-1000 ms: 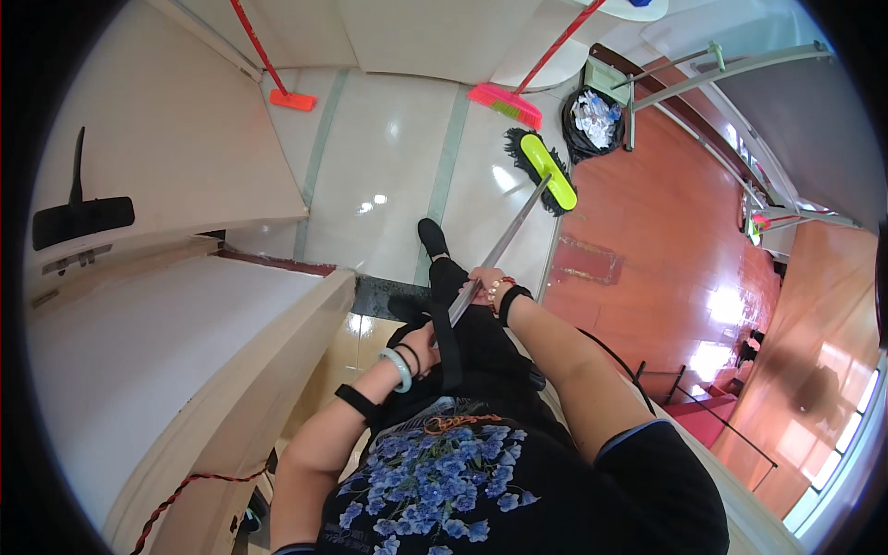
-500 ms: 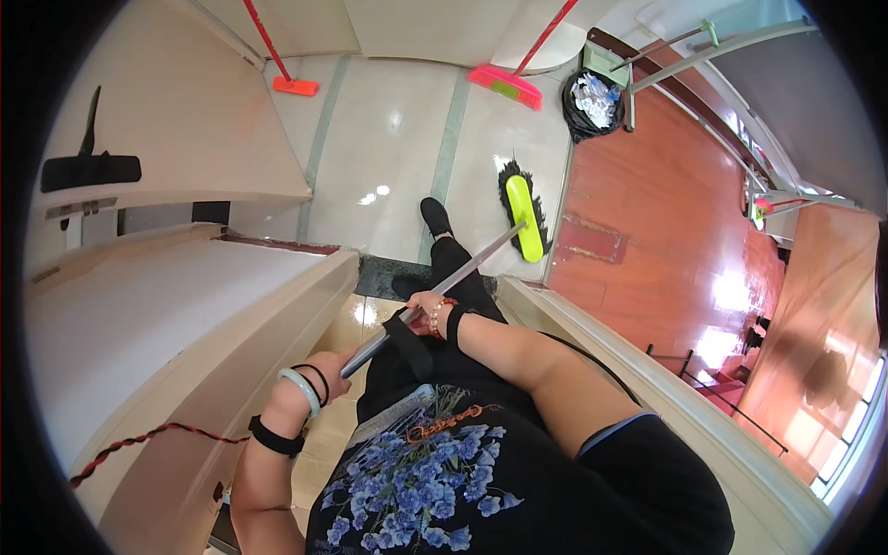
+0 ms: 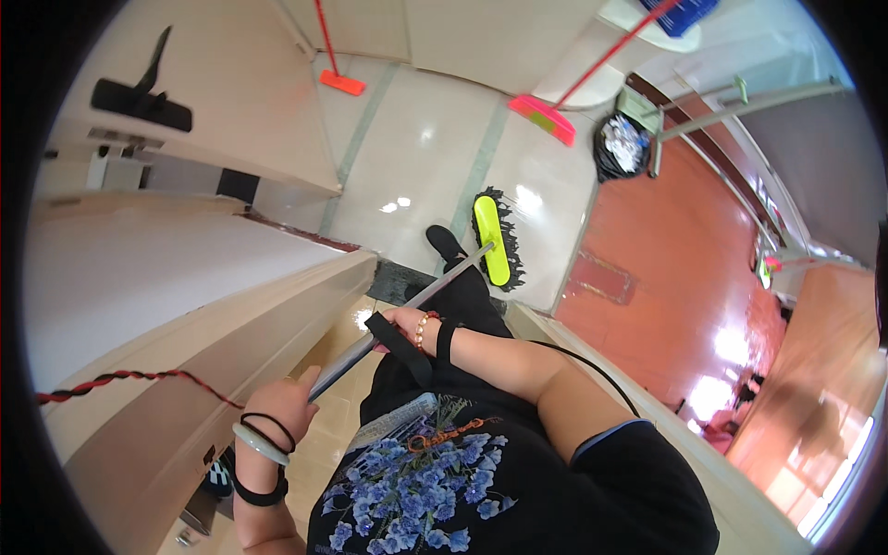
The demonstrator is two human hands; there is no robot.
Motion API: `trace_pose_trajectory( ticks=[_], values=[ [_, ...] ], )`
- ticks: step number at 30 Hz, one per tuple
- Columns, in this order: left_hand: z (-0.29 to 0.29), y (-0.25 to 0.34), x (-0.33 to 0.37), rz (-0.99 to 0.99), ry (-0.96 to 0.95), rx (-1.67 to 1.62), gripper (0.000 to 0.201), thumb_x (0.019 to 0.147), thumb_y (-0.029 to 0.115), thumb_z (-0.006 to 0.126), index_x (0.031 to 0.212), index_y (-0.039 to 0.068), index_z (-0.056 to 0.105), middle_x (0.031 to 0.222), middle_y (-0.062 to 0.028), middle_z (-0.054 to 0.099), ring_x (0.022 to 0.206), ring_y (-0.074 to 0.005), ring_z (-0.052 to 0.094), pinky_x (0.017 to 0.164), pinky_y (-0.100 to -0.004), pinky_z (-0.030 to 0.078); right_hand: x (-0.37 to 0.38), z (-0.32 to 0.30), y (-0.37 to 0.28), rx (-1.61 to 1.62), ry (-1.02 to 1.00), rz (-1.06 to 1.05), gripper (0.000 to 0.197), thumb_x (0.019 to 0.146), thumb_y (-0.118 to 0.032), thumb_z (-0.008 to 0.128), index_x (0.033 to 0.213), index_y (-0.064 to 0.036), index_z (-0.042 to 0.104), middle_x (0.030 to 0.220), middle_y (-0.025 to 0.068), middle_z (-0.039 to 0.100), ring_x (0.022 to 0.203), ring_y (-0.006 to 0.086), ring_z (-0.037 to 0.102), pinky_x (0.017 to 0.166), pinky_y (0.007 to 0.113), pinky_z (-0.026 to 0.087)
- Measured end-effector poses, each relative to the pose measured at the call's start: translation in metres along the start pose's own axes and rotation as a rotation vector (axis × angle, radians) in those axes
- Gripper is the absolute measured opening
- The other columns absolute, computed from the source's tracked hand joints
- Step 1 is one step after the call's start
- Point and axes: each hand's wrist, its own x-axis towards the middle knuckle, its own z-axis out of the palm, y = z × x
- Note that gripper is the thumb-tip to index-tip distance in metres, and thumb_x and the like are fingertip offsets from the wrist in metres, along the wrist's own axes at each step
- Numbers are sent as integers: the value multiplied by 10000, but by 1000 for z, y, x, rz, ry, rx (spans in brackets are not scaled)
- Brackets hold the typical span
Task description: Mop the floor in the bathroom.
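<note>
A mop (image 3: 491,242) with a lime-green head and dark strands lies against the pale tiled floor, close to my black shoe. Its silver pole slants down toward my body. My left hand (image 3: 279,407) wraps round the lower end of the pole, beside a white bangle and dark bands on the wrist. Farther up the same pole, my right hand (image 3: 403,326) is closed around it, partly covered by a black strap. A beaded bracelet and a black band sit on the right wrist.
A pink broom (image 3: 543,120) and an orange-headed broom (image 3: 342,83) stand by the far wall. A black-bagged waste bin (image 3: 622,148) is beside a metal-legged table. A door frame (image 3: 305,301) flanks me on the left; reddish flooring (image 3: 666,240) spreads right.
The mop head has moved left and toward me across the tiles. Both hands have shifted left with the pole, the left one also lower. The whole view has tilted slightly.
</note>
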Motion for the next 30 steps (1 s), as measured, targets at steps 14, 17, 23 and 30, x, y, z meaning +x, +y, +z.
trace_pose_trajectory(
  ticks=[14, 17, 23, 30],
  values=[
    [135, 8, 3, -252, 296, -837, 491, 657, 171, 543, 1094, 99, 330, 705, -198, 530, 673, -359, 513, 582, -394, 411, 78, 23, -8, -706, -64, 6, 281, 662, -201, 607, 680, 57, 496, 622, 168, 544, 510, 261, 560, 428, 326, 483],
    [119, 19, 17, -277, 376, -1146, 434, 667, 101, 533, 1068, 90, 368, 567, -114, 494, 426, -198, 497, 394, -297, 401, 60, 50, -35, -876, 47, -13, 268, 661, -183, 601, 703, 63, 502, 637, 159, 552, 516, 244, 568, 433, 318, 488],
    [67, 12, 82, -346, 217, -1462, 335, 698, 93, 499, 1011, 75, 381, 469, -45, 428, 308, -128, 411, 274, -251, 337, 90, 51, -98, -764, 82, -136, 262, 660, -133, 587, 821, 51, 493, 700, 120, 536, 572, 219, 556, 508, 337, 490],
    [-4, 3, 169, -351, 227, -1438, 403, 706, 107, 492, 1071, 62, 327, 494, -67, 443, 329, -137, 426, 286, -261, 349, 98, 66, -187, -606, 206, -324, 216, 611, -117, 583, 701, 60, 497, 647, 123, 527, 542, 211, 537, 452, 315, 473]
  ],
)
